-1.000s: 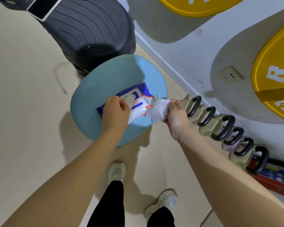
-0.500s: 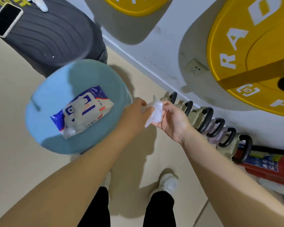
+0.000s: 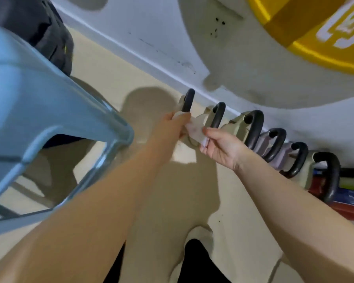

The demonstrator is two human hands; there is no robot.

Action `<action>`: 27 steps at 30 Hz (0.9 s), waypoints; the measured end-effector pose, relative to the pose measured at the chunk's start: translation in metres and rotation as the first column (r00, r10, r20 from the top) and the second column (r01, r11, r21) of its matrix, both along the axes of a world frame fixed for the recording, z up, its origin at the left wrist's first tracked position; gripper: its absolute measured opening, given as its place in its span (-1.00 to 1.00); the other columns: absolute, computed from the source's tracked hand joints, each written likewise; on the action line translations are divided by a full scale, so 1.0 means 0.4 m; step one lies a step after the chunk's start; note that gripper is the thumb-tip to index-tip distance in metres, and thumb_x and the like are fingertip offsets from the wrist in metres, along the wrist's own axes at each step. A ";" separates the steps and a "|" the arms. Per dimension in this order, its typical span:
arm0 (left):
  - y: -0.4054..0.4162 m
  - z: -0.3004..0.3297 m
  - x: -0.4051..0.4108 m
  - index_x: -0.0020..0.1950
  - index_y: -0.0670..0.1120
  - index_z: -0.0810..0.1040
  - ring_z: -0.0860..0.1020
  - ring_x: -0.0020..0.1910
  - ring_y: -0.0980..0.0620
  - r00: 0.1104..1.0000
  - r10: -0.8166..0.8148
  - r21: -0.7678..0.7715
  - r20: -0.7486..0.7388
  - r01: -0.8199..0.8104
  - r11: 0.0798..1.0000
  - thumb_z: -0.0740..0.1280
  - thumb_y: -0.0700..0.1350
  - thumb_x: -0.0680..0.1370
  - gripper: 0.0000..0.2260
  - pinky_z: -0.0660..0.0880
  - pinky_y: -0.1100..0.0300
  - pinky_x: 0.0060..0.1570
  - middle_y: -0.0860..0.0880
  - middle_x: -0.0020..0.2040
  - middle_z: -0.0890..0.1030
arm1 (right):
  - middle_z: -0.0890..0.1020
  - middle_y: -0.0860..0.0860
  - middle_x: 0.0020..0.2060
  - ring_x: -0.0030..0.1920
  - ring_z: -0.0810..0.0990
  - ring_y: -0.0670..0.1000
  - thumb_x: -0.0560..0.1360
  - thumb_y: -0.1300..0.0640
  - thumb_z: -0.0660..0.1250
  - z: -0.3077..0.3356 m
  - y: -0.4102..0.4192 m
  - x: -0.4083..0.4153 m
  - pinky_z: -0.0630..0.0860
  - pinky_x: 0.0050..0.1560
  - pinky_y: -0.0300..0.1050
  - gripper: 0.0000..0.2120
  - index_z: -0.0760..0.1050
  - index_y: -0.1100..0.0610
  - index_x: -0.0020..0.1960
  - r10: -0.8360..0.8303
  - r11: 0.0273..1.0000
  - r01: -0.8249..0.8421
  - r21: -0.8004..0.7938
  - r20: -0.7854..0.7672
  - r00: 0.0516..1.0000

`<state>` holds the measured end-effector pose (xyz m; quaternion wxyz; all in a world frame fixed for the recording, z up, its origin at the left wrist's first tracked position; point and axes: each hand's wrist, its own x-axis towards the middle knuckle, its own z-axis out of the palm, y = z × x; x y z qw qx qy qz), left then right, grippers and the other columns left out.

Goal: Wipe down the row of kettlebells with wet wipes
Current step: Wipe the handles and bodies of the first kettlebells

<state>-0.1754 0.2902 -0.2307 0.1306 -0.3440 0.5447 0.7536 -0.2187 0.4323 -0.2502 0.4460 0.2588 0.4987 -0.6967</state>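
A wet wipe (image 3: 195, 133) is held between both hands. The left hand (image 3: 173, 125) is closed on the wipe's left end, the fingers curled around it. The right hand (image 3: 223, 149) pinches the right end between thumb and fingertips, palm turned up. The wipe is stretched between them, just in front of the first two kettlebells and low over the floor (image 3: 114, 78).

Six kettlebells (image 3: 251, 127) are lined up on the floor along the wall (image 3: 151, 27), from centre frame towards the right edge. Each has a pale body and a black handle. The left hand is just beside the first handle (image 3: 188, 100); contact with it cannot be told. The right hand lies below the second and third.

A blue stool (image 3: 39, 103) is seen at the left edge, near the left forearm. A dark object (image 3: 45, 31) lies behind it at the top left corner. A yellow plate (image 3: 315, 37) is at the top right, against the wall. A red item (image 3: 352, 203), partly blurred, lies at the right edge beyond the last kettlebell. A pale shoe (image 3: 200, 231) is seen on the floor at the bottom.
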 end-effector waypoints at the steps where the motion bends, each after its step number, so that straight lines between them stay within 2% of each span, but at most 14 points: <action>1: 0.013 -0.042 -0.017 -0.15 -0.06 0.51 0.58 -0.24 0.02 0.999 0.043 0.046 0.012 -0.043 0.998 0.29 -0.11 0.49 -0.95 0.52 0.11 -0.13 -0.03 -0.23 0.60 | 0.53 0.18 0.20 0.10 0.51 0.05 0.36 0.18 0.45 -0.057 0.005 -0.019 0.38 0.19 -0.21 -0.35 0.31 0.31 0.37 0.037 0.999 -0.037 -0.025 0.002 0.999; 3: 0.023 -0.112 -0.052 -0.19 -0.05 0.49 0.55 -0.30 0.01 0.999 0.030 0.034 0.013 -0.031 0.999 0.22 -0.13 0.52 -0.89 0.51 0.17 -0.22 -0.04 -0.27 0.57 | 0.41 0.14 0.34 0.32 0.34 0.10 0.31 0.07 0.50 -0.144 0.003 -0.054 0.11 0.40 -0.10 -0.25 0.29 0.24 0.41 0.128 0.990 -0.130 -0.053 -0.031 0.991; 4: 0.022 -0.145 -0.069 -0.20 -0.04 0.47 0.52 -0.29 -0.02 1.000 -0.006 -0.027 0.002 0.006 1.000 0.20 -0.13 0.52 -0.89 0.48 0.14 -0.22 -0.07 -0.26 0.54 | 0.47 0.10 0.28 0.28 0.39 0.07 0.36 0.05 0.46 -0.176 -0.002 -0.066 0.15 0.37 -0.12 -0.34 0.34 0.22 0.37 0.176 0.983 -0.177 -0.043 -0.036 0.984; 6: 0.012 -0.208 -0.098 -0.19 -0.05 0.42 0.47 -0.28 -0.03 0.995 -0.084 -0.203 -0.050 0.073 0.976 0.17 -0.11 0.52 -0.89 0.42 0.11 -0.25 -0.11 -0.25 0.49 | 0.61 0.05 -0.02 -0.08 0.59 -0.03 0.47 0.08 0.33 -0.221 -0.012 -0.090 0.44 0.02 -0.28 -0.67 0.47 0.21 0.18 0.163 0.987 -0.163 -0.010 -0.016 0.986; 8: -0.002 -0.259 -0.126 -0.20 -0.07 0.38 0.43 -0.43 0.04 0.985 -0.102 -0.343 -0.137 0.050 0.938 0.17 -0.10 0.54 -0.88 0.38 0.15 -0.36 -0.05 -0.32 0.45 | 0.59 0.02 -0.21 -0.34 0.59 -0.07 0.52 0.11 0.26 -0.247 -0.016 -0.114 0.46 -0.38 -0.29 -0.83 0.45 0.16 0.07 0.001 1.000 -0.001 0.004 -0.053 0.999; 10: -0.025 -0.286 -0.159 -0.21 -0.05 0.36 0.38 -0.53 0.07 0.975 -0.085 -0.384 -0.207 -0.001 0.923 0.19 -0.10 0.53 -0.88 0.33 0.20 -0.45 -0.01 -0.37 0.42 | 0.63 0.03 -0.23 -0.36 0.63 -0.04 0.53 0.15 0.26 -0.245 -0.019 -0.134 0.51 -0.45 -0.24 -0.83 0.44 0.17 0.10 -0.209 0.978 0.205 -0.045 -0.114 0.971; 12: -0.054 -0.286 -0.199 -0.15 -0.03 0.38 0.41 -0.43 0.05 0.970 -0.072 -0.399 -0.234 -0.028 0.916 0.21 -0.08 0.52 -0.93 0.36 0.22 -0.39 0.00 -0.31 0.42 | 0.62 0.06 -0.13 -0.29 0.64 0.00 0.54 0.12 0.26 -0.237 -0.029 -0.148 0.53 -0.37 -0.21 -0.73 0.40 0.17 0.21 -0.259 0.959 0.278 0.047 -0.245 0.934; 14: -0.071 -0.271 -0.233 -0.01 -0.04 0.40 0.45 -0.30 0.02 0.975 -0.045 -0.403 -0.218 -0.048 0.914 0.19 -0.07 0.53 -0.92 0.40 0.20 -0.25 0.01 -0.25 0.45 | 0.53 0.04 0.00 -0.11 0.55 0.06 0.51 0.01 0.26 -0.230 -0.039 -0.148 0.48 -0.16 -0.13 -0.63 0.33 0.05 0.28 -0.133 0.899 0.284 0.334 -0.409 0.903; 17: -0.063 -0.280 -0.235 0.03 -0.09 0.43 0.50 -0.14 -0.03 0.993 -0.060 -0.362 -0.098 0.021 0.932 0.15 -0.12 0.53 -0.87 0.44 0.11 -0.07 -0.01 -0.17 0.51 | 0.46 -0.01 -0.13 -0.18 0.45 -0.02 0.53 0.04 0.19 -0.231 -0.055 -0.132 0.35 -0.35 -0.32 -0.85 0.29 0.05 0.05 0.025 0.742 0.402 0.536 -0.621 0.783; 19: -0.045 -0.317 -0.214 0.00 -0.09 0.48 0.52 -0.11 0.01 0.984 -0.171 -0.396 -0.042 0.140 0.907 0.15 -0.11 0.54 -0.86 0.45 0.12 -0.02 0.02 -0.13 0.55 | 0.44 -0.04 -0.24 -0.22 0.43 -0.01 0.52 0.12 0.12 -0.242 -0.083 -0.118 0.36 -0.35 -0.26 -0.94 0.30 0.11 -0.06 0.150 0.649 0.419 0.635 -0.647 0.747; 21: -0.040 -0.354 -0.192 0.03 -0.10 0.49 0.49 -0.15 0.11 0.970 -0.228 -0.418 -0.080 0.175 0.891 0.18 -0.10 0.55 -0.85 0.41 0.27 -0.12 0.06 -0.14 0.53 | 0.44 -0.04 -0.29 -0.19 0.45 0.01 0.52 0.14 0.10 -0.264 -0.120 -0.098 0.40 -0.23 -0.14 -0.92 0.33 0.09 -0.14 0.239 0.610 0.374 0.699 -0.612 0.754; 23: -0.053 -0.374 -0.188 0.09 -0.12 0.50 0.50 -0.10 0.12 0.957 -0.256 -0.397 -0.137 0.184 0.899 0.21 -0.11 0.55 -0.83 0.41 0.32 -0.11 0.05 -0.07 0.55 | 0.44 -0.03 -0.30 -0.21 0.46 0.01 0.52 0.14 0.14 -0.291 -0.163 -0.074 0.40 -0.23 -0.12 -0.92 0.34 0.08 -0.15 0.228 0.725 0.294 0.623 -0.620 0.751; 25: -0.073 -0.373 -0.188 0.12 -0.07 0.50 0.51 -0.05 0.13 0.949 -0.288 -0.378 -0.129 0.221 0.899 0.23 -0.08 0.55 -0.81 0.41 0.32 -0.08 0.06 -0.01 0.57 | 0.45 -0.06 -0.33 -0.25 0.46 -0.06 0.53 0.05 0.14 -0.297 -0.189 -0.041 0.38 -0.23 -0.19 -0.84 0.36 0.03 -0.21 0.079 0.882 0.239 0.407 -0.627 0.775; 27: -0.082 -0.369 -0.183 0.13 -0.01 0.51 0.50 -0.04 0.17 0.944 -0.317 -0.357 -0.092 0.266 0.895 0.22 -0.05 0.56 -0.82 0.39 0.33 -0.12 0.12 -0.02 0.56 | 0.44 -0.03 -0.37 -0.31 0.43 -0.08 0.56 0.03 0.07 -0.303 -0.188 -0.020 0.38 -0.23 -0.20 -0.71 0.39 0.10 -0.27 -0.065 0.913 0.299 0.279 -0.622 0.780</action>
